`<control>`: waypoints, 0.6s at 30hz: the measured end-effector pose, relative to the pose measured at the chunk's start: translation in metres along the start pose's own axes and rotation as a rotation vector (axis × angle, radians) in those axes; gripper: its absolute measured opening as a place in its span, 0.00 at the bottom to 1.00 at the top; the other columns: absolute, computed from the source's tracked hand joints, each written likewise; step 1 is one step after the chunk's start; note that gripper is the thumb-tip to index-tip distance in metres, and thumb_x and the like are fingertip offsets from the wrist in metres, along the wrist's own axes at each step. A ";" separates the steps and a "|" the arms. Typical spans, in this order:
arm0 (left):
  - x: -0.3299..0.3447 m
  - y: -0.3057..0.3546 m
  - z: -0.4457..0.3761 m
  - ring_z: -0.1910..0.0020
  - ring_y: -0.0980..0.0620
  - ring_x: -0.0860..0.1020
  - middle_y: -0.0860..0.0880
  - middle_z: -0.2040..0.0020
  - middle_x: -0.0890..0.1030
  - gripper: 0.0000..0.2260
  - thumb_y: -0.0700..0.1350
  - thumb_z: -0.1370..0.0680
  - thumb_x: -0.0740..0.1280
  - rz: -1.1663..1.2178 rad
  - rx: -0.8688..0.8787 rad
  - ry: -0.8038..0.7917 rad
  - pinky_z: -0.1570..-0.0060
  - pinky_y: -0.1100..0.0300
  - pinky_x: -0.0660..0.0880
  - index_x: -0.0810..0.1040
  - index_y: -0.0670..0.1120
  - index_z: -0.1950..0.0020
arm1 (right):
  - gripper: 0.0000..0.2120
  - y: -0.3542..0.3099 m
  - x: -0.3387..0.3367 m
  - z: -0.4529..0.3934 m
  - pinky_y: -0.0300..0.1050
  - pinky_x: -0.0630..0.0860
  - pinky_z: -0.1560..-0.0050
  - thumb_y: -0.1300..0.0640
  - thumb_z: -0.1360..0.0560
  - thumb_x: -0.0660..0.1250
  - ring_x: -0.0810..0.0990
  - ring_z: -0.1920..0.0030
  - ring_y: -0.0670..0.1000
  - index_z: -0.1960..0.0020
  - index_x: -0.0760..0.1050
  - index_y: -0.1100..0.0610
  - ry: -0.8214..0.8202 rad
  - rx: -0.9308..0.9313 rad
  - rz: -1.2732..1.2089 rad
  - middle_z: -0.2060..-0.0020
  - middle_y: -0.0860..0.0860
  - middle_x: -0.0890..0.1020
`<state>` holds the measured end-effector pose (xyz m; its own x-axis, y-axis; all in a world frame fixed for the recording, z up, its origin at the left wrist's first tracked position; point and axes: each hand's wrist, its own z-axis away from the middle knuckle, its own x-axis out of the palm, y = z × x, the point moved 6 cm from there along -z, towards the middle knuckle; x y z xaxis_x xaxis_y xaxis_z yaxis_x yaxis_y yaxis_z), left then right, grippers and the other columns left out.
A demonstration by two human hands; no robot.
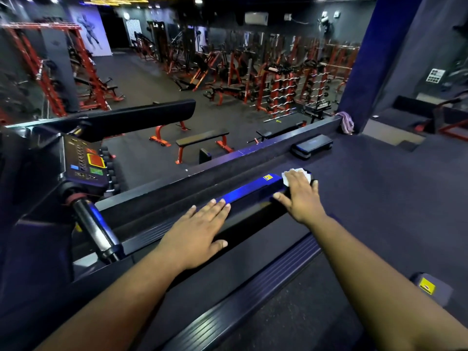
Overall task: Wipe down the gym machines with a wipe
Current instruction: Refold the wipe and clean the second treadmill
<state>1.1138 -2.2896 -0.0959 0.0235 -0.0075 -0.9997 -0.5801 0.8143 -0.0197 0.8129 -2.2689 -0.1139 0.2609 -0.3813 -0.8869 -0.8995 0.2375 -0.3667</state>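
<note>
While the right hand (301, 196) presses the white wipe (297, 176) flat on the far end of the treadmill side rail (249, 192) and the left hand (196, 230) rests flat nearby, the wipe might slip off the edge.

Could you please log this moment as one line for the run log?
right hand presses white wipe on treadmill side rail | left hand flat on rail | stage: wiping rail end
</note>
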 end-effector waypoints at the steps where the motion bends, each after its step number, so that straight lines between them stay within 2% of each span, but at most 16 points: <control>1: 0.000 -0.001 0.004 0.18 0.55 0.40 0.55 0.17 0.39 0.37 0.62 0.17 0.56 -0.001 -0.003 0.001 0.19 0.46 0.48 0.39 0.52 0.17 | 0.58 -0.002 0.000 -0.002 0.69 0.47 0.23 0.15 0.36 0.38 0.50 0.20 0.52 0.20 0.58 0.54 -0.004 0.033 -0.008 0.20 0.52 0.58; 3: 0.001 -0.006 0.015 0.18 0.55 0.39 0.54 0.17 0.39 0.37 0.62 0.17 0.57 -0.008 -0.013 -0.001 0.19 0.47 0.47 0.38 0.52 0.17 | 0.60 -0.023 0.010 0.008 0.67 0.45 0.22 0.14 0.36 0.38 0.48 0.19 0.54 0.20 0.57 0.56 -0.019 0.028 -0.029 0.20 0.54 0.57; 7: 0.002 -0.018 0.033 0.18 0.55 0.39 0.54 0.17 0.38 0.39 0.62 0.18 0.59 -0.011 -0.018 -0.014 0.19 0.47 0.46 0.37 0.53 0.17 | 0.58 -0.092 0.040 0.064 0.64 0.42 0.22 0.16 0.35 0.47 0.46 0.18 0.54 0.18 0.53 0.56 -0.043 -0.190 -0.054 0.19 0.53 0.55; 10: 0.004 -0.028 0.047 0.18 0.55 0.40 0.54 0.17 0.38 0.41 0.63 0.18 0.60 -0.001 -0.014 -0.040 0.19 0.47 0.46 0.37 0.53 0.17 | 0.58 -0.098 0.036 0.066 0.65 0.44 0.22 0.15 0.35 0.45 0.50 0.19 0.54 0.19 0.55 0.55 -0.054 -0.289 0.013 0.20 0.53 0.58; 15: 0.004 -0.044 0.071 0.18 0.55 0.41 0.54 0.17 0.38 0.42 0.65 0.19 0.61 0.027 -0.022 -0.052 0.19 0.48 0.46 0.36 0.54 0.18 | 0.61 -0.065 0.007 0.028 0.65 0.44 0.23 0.14 0.39 0.36 0.50 0.19 0.53 0.20 0.58 0.54 -0.082 -0.037 0.044 0.20 0.52 0.59; 18: 0.003 -0.050 0.083 0.18 0.55 0.42 0.54 0.17 0.38 0.43 0.65 0.20 0.61 0.028 -0.030 -0.040 0.19 0.49 0.45 0.36 0.54 0.17 | 0.62 -0.100 0.023 0.046 0.67 0.47 0.23 0.14 0.38 0.36 0.50 0.19 0.55 0.20 0.58 0.56 -0.065 -0.050 0.040 0.20 0.54 0.59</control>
<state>1.2104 -2.2817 -0.0971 0.0386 0.0387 -0.9985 -0.6050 0.7962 0.0074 0.9252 -2.2604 -0.1110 0.2451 -0.3136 -0.9174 -0.9256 0.2056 -0.3177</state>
